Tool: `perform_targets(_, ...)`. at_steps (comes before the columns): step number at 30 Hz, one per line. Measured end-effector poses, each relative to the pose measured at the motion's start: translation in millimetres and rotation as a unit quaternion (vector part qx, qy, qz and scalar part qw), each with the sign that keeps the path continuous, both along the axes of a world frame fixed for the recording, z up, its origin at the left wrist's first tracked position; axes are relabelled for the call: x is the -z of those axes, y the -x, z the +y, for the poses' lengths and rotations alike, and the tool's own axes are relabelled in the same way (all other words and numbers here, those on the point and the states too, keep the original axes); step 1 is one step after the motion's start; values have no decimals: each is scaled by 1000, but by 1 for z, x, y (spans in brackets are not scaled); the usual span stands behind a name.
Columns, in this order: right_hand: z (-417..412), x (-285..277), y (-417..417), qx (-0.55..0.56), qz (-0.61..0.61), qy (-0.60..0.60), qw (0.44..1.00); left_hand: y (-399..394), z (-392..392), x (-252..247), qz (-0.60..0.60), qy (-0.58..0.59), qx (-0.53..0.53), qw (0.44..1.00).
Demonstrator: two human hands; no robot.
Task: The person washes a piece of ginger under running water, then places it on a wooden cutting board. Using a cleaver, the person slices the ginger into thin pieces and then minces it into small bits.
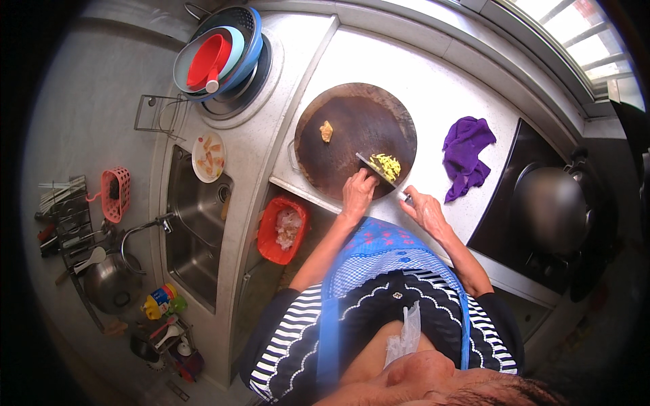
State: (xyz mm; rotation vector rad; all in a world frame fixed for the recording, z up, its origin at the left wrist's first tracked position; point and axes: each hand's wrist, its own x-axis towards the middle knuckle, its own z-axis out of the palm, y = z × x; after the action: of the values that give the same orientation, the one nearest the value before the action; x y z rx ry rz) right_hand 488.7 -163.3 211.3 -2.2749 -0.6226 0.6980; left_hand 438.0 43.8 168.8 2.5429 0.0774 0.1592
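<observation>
A round wooden chopping board lies on the white counter in front of me. My right hand grips the handle of a kitchen knife, whose blade stands edge-down on the board. The curled fingers of my left hand are right beside the blade, on its near left side; whether they pin something down is hidden. On the blade's other side is a small heap of yellow shreds, which look like ginger. A pale tan chunk, probably ginger, sits apart toward the board's left.
A crumpled purple cloth lies right of the board, before a black cooktop with a pan. To the left are a sink, a plate of food pieces at its rim, stacked basins and a red bin below the counter edge.
</observation>
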Motion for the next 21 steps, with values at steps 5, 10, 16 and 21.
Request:
perform_targets(5, 2, 1, 13, -33, -70, -3, 997, 7, 0, 7, -4, 11, -27, 1000)
perform_targets(10, 1, 3, 13, -30, -84, -20, 996, 3, -3, -5, -12, 56, -47, 997)
perform_targets(16, -4, -8, -4, 61, 116, -43, 990, 3, 4, -3, 129, 475, -209, 845)
perform_targets(21, -9, -12, -5, 115, 196, -76, 971, 5, 8, -3, 163, 637, -258, 708)
